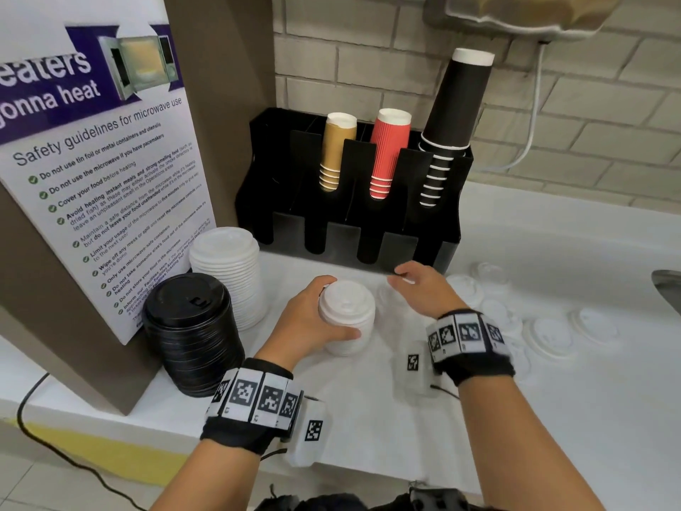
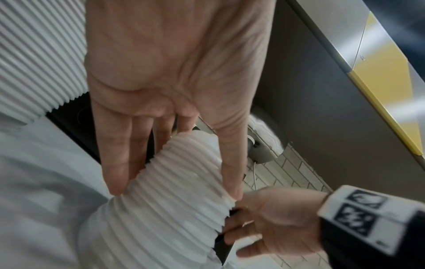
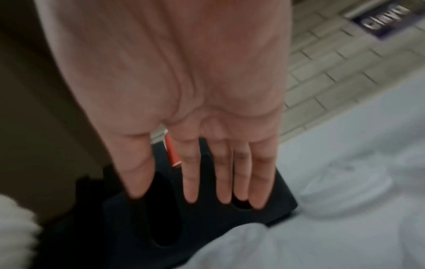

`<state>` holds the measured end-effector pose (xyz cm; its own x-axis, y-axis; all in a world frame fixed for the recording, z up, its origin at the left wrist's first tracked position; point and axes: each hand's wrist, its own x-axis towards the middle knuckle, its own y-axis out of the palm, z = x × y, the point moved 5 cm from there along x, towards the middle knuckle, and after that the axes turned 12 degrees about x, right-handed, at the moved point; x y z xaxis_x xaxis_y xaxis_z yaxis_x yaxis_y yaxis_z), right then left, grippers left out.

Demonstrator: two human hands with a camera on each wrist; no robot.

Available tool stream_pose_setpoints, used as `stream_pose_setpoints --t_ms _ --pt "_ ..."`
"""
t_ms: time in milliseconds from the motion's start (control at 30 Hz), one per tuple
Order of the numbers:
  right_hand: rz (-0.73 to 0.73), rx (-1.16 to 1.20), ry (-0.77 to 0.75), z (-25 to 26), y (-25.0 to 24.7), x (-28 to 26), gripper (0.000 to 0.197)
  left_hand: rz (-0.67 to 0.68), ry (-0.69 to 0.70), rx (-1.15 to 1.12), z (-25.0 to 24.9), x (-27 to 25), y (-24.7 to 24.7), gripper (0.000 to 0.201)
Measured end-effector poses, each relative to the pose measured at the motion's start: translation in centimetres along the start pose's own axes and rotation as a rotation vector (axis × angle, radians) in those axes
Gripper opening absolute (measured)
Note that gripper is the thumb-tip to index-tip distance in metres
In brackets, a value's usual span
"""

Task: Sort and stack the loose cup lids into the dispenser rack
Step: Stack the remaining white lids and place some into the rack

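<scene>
A small stack of white lids stands on the white counter in front of the black dispenser rack. My left hand grips this stack from its left side, thumb and fingers curled round it. My right hand hovers just right of the stack with fingers straight and holds nothing. Loose white lids lie scattered on the counter to the right. The rack's front lid slots look empty.
A tall stack of white lids and a stack of black lids stand at the left by a safety poster. The rack's rear slots hold gold, red and black cups. A sink edge is far right.
</scene>
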<state>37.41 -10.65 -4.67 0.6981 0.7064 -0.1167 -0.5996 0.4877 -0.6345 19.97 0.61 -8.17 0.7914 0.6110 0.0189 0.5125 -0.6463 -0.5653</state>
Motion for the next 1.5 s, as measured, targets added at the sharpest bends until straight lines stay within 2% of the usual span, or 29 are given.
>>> stream_pose_setpoints --t_ms 67,133,367,433,500,600,667,833,1100,1500 --pt "0.111 -0.232 0.133 -0.9 0.3 1.2 0.049 0.004 -0.001 -0.006 0.0 0.0 0.0 0.074" --pt "0.183 -0.350 0.157 -0.9 1.2 1.8 0.054 0.012 -0.003 -0.013 -0.1 0.0 0.0 0.075" --pt "0.163 -0.531 0.117 -0.5 2.3 2.8 0.046 0.016 -0.006 -0.014 -0.1 -0.2 -0.2 0.072" --pt "0.148 -0.440 0.125 -0.6 1.6 2.8 0.045 0.013 -0.011 -0.014 -0.1 -0.3 -0.3 0.072" --pt "0.124 -0.204 0.101 -0.4 0.6 2.6 0.042 0.014 -0.015 -0.020 -0.2 -0.4 -0.4 0.074" --pt "0.087 0.243 0.002 0.5 -0.2 0.9 0.031 0.018 -0.015 -0.016 -0.3 -0.4 -0.4 0.077" --pt "0.091 0.394 -0.090 1.1 0.1 -0.7 0.023 0.019 -0.017 -0.013 -0.3 -0.5 -0.4 0.075" --pt "0.018 0.365 -0.283 2.1 1.7 -3.4 0.032 0.009 -0.009 -0.019 -0.5 -0.5 -0.3 0.067" --pt "-0.004 0.313 -0.338 2.5 3.4 -3.8 0.040 -0.012 -0.017 -0.011 -0.4 -0.5 -0.1 0.067" --pt "0.042 0.086 -0.354 4.0 3.8 -4.0 0.051 -0.015 -0.017 -0.009 -0.4 -0.4 0.0 0.069"
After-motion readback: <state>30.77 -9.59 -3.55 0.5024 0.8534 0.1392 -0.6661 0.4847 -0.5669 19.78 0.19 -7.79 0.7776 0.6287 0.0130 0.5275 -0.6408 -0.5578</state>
